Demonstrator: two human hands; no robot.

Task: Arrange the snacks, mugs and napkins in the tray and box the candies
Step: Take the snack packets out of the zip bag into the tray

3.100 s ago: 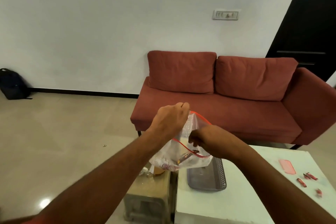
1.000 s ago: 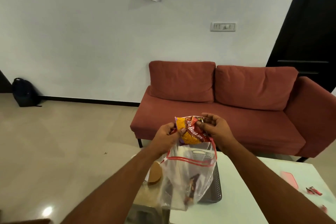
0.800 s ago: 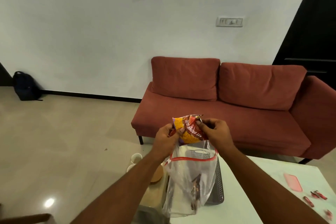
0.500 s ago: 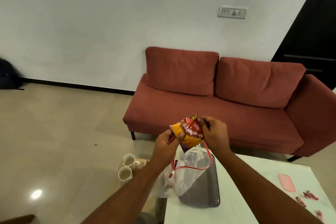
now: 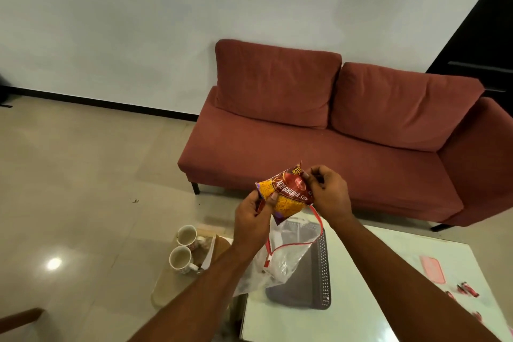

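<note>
I have the Aloo Bhujia Sev packet (image 5: 286,197) pinched between both hands. My left hand (image 5: 251,226) curls thumb and fingers on its lower left edge, and my right hand (image 5: 329,197) nips the upper right corner, so its long axis slants up to the right. The clear zip bag (image 5: 283,261) hangs under my left hand. The grey perforated tray (image 5: 323,266) lies on the white table (image 5: 361,300), below the packet and slightly right. I judge my right hand the nearer one for setting it down.

Left hand (image 5: 251,226), right hand (image 5: 329,198) pinch a snack packet (image 5: 288,198) — zip bag (image 5: 287,261) apparently dangling below.
</note>
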